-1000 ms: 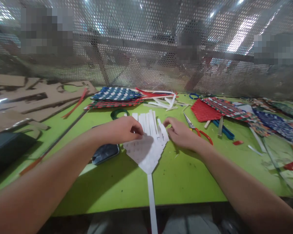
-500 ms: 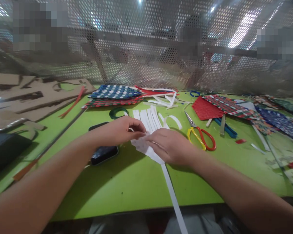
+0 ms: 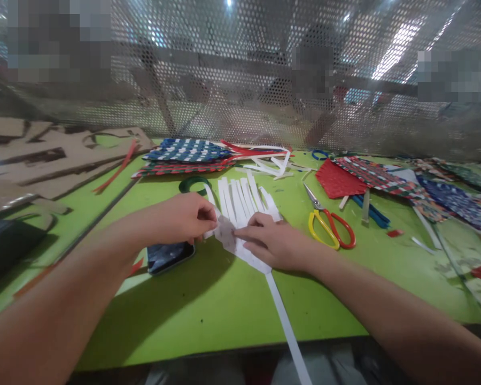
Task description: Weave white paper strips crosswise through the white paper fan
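A white woven piece (image 3: 229, 235) lies on the green table, its loose upright strips (image 3: 242, 195) fanning away from me. At the left edge of the weave, my left hand (image 3: 186, 216) is closed in a pinch on a white strip. My right hand (image 3: 278, 243) rests on the right part of the weave, fingers stretched out and pressing it down. From the weave's near corner a long white strip (image 3: 284, 315) runs over the table's front edge. A dark phone (image 3: 170, 258) lies partly hidden beneath my left hand and wrist.
Scissors with yellow and red handles (image 3: 331, 227) lie to the right. Behind are a dark green strip roll (image 3: 186, 184) and a blue-and-white woven piece (image 3: 186, 151). Cardboard cut-outs (image 3: 80, 155) lie at left, a red woven piece (image 3: 339, 179) at right. A perforated metal screen (image 3: 240, 80) stands behind.
My left hand has moved left from the middle of the weave to its edge, drawing a white strip outward. My right hand has shifted slightly, its fingers now more spread on the weave.
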A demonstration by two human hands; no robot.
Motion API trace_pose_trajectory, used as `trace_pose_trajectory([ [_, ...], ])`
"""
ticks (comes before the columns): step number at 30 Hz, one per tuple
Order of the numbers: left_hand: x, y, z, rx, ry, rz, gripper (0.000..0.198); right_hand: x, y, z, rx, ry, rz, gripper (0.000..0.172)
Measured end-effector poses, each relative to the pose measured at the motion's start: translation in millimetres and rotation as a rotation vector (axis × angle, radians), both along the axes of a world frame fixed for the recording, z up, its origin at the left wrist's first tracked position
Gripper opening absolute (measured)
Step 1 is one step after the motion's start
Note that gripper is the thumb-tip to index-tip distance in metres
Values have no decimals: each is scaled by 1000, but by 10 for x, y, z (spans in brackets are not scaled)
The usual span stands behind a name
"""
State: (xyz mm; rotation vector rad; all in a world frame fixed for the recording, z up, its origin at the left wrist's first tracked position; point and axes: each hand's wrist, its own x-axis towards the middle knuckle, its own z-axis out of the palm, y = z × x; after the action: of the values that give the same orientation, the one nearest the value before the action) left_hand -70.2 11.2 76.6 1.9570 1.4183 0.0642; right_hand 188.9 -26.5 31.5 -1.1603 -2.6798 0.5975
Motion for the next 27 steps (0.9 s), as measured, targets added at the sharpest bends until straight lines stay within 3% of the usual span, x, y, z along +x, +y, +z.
trace_pose_trajectory([
  [6,24,77,-183,221,103,-7,13,7,8,-17,23,72,58,40],
  [14,51,94,-140,172,87,73,13,5,-3,7,-30,29,10,41],
  [17,64,110,-128,145,35,65,14,0,0,19,-5,72,50,40],
  [22,30,182,-206,111,-52,45,17,11,-11,16,-69,15,-13,43],
  [27,5,225,-227,116,-21,3,20,0,4,18,-19,60,42,41],
])
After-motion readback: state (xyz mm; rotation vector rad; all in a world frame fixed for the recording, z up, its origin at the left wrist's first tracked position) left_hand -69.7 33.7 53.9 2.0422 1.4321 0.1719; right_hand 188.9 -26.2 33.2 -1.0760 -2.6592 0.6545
